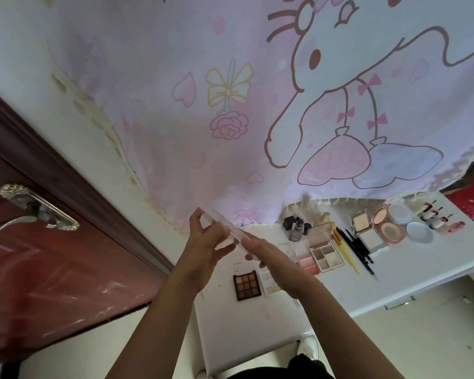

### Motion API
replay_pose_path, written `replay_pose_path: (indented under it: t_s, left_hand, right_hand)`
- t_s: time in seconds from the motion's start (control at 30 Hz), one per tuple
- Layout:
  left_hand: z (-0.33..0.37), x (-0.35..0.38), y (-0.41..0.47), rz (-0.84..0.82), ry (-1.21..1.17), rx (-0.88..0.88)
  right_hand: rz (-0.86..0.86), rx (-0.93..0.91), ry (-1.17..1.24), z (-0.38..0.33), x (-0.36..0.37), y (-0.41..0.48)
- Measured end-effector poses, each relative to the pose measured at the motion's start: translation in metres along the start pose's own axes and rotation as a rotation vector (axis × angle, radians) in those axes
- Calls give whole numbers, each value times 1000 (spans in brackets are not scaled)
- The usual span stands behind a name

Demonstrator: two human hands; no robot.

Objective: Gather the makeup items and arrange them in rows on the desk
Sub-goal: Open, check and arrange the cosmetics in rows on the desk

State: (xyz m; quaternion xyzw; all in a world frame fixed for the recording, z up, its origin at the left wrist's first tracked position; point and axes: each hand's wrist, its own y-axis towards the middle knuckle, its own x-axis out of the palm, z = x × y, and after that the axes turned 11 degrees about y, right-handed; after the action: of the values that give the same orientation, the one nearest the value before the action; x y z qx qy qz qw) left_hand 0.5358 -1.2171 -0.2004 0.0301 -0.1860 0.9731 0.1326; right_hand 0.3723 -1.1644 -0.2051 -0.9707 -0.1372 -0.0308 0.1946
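The clear case point(223, 225) is held in the air over the left end of the white tabletop point(422, 269), between both hands. It is a flat, slim piece of see-through hard plastic with straight edges. Its long axis runs slantwise, from far-left down to near-right, with the thin edge turned toward the camera. No writing shows on it.

The left hand point(205, 242) has its grip closed on the far end, thumb and curled fingers pinching the plastic. The right hand point(274, 258) takes the near end, thumb above and fingertips below, in a flatter pinch.

Below the hands lies a dark brown palette point(246, 285) with nine square pans in tan and brown. A small printed line just beyond it is too small to read. A white palette point(270, 283) lies touching its right side. Farther right are a pink blush pan point(308, 262) and a grey four-pan palette point(326, 257) with its clear lid raised. After these come yellow brushes point(345, 253), black pencils point(359, 250), a square powder compact point(363, 224) and a round pink compact point(389, 228). Last are two round white jars point(419, 232) and small lipsticks point(433, 214). A glass bottle point(296, 231) stands at the far edge.

A pale cartoon-printed cloth point(230, 105) hangs behind, and a reddish door point(66, 269) with a metal handle point(39, 212) is on the left.
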Motion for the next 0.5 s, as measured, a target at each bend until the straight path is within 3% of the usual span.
replay_pose_path:
  t_s: [0.23,0.5]
  left_hand:
    - [4,5,1,10,-37,-1]
    - [-2,-4,1,-58,-225,-18]
  right_hand:
    - [27,-54,-90,8,-3,4]
    - [159,-22,49,14,-17,12]
